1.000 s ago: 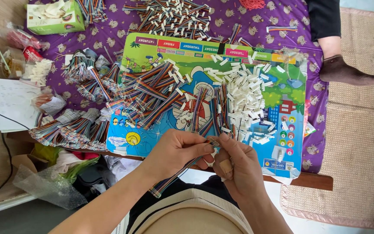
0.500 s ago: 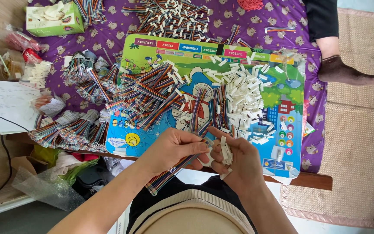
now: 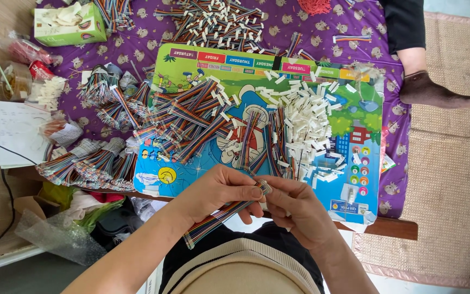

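Nearest the camera, both hands have drawn together since half a second ago: the gap then seen between them is gone, and their fingertips now meet at one spot. The left hand (image 3: 221, 193) pinches the upper end of a rainbow ribbon cable (image 3: 218, 218), thumb and forefinger pressed together on it, and the cable trails down and to the left across the person's lap. The right hand (image 3: 295, 207) has its grip closed on the same cable end, where a small white connector (image 3: 266, 187) sits at the fingertips. The loose white pieces that showed in the right palm earlier can no longer be seen.

Just beyond the hands lies a colourful picture board (image 3: 349, 163), unmoved. It carries a heap of ribbon cables (image 3: 191, 122) on its left part and a pile of white connectors (image 3: 305, 122) on its right.

Left of the board, bundled cables (image 3: 91, 163) rest on the purple cloth (image 3: 148, 46), with a white notebook (image 3: 14, 133) beside them.

Farther off, a green tissue box (image 3: 72, 27) stands at the top left with white tissue poking from its opening. More cables with connectors (image 3: 216, 24) are scattered along the far edge, and another person's socked foot (image 3: 436, 92) rests at the upper right.
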